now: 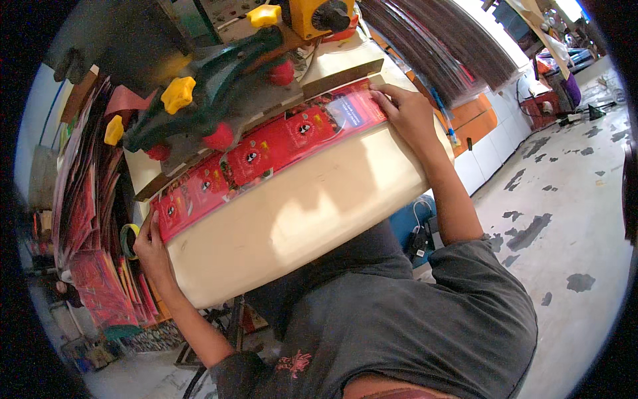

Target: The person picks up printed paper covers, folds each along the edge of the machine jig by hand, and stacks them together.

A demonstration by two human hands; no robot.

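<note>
A long red printed plastic strip [269, 163], with repeating panels and a blue-and-white patch toward its right end, lies along the far part of a cream work board [299, 213]. My left hand [151, 247] grips the strip's left end, its thumb near the top edge. At the other end my right hand [407, 114] closes on the right corner, thumb and forefinger at the edge. The strip's far edge lies along a brown guide bar [342, 78], under a dark green machine frame [232, 90] with yellow star knobs [178, 95] and red round feet [219, 136].
Stacks of red printed sheets [93, 199] stand at the left, beside a roll of yellow tape [129, 241]. Dark stacked sheets [445, 50] rest on an orange surface [473, 116] at the right. A dark adapter with a cable [419, 241] sits below the board's right side.
</note>
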